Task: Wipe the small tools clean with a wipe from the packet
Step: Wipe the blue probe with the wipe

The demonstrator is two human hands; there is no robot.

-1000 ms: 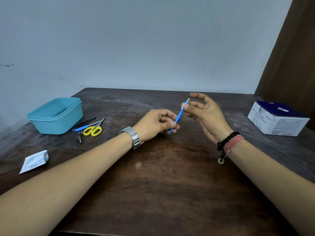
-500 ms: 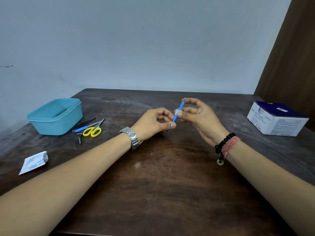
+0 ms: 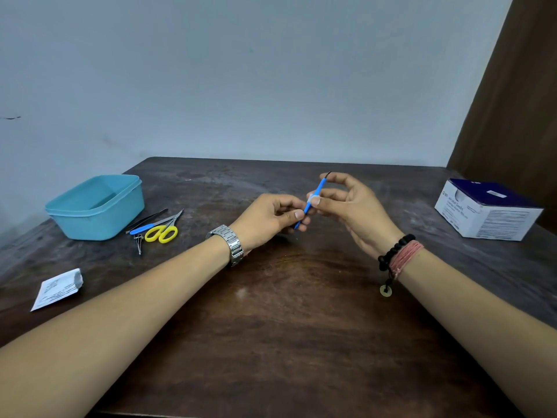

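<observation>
My left hand [image 3: 268,220] pinches the lower end of a thin blue-handled tool [image 3: 318,189], held upright and tilted over the table's middle. My right hand [image 3: 354,211] pinches a small white wipe [image 3: 311,200] around the tool's shaft, thumb and forefinger closed on it, the other fingers curled loosely. A dark metal tip sticks out at the tool's top. At the left lie more small tools: yellow-handled scissors [image 3: 161,233], another blue-handled tool [image 3: 143,229], black tweezers [image 3: 147,219] and a small metal clipper [image 3: 138,241].
A light blue plastic tub [image 3: 96,206] stands at the back left beside the tools. A torn white wipe packet [image 3: 57,289] lies near the left edge. A white and blue box [image 3: 488,209] sits at the right. The dark wooden table [image 3: 286,327] meets a wall behind.
My right hand slid the wipe down the blue tool from near its tip to its middle. Both hands drew a little closer together.
</observation>
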